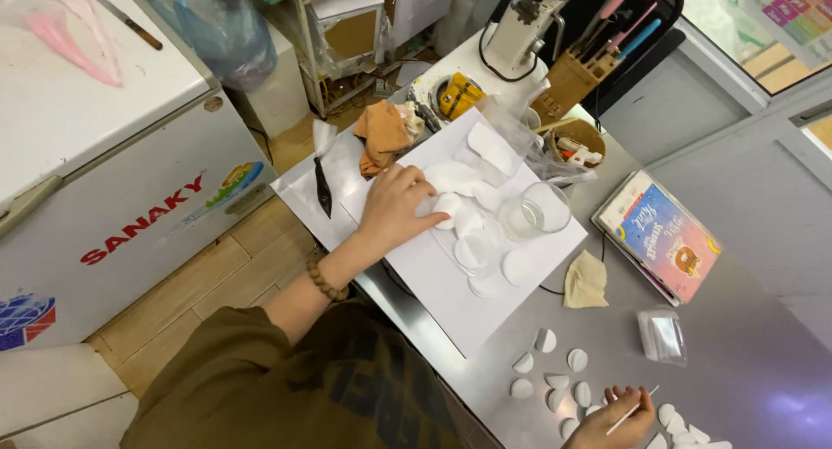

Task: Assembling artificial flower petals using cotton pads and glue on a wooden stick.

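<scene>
Olive sleeve (260, 380) fills the lower left of the frame; above it the left hand (394, 208) lies on a white sheet (451, 284) at centre, its fingers together, pressing a white disc (449, 204) among other discs. Just right stands a glass (536, 213). At the bottom right, the right hand (611, 423) pinches a thin stick (631, 412) above folded discs (555, 375) on the steel counter (754, 362).
</scene>
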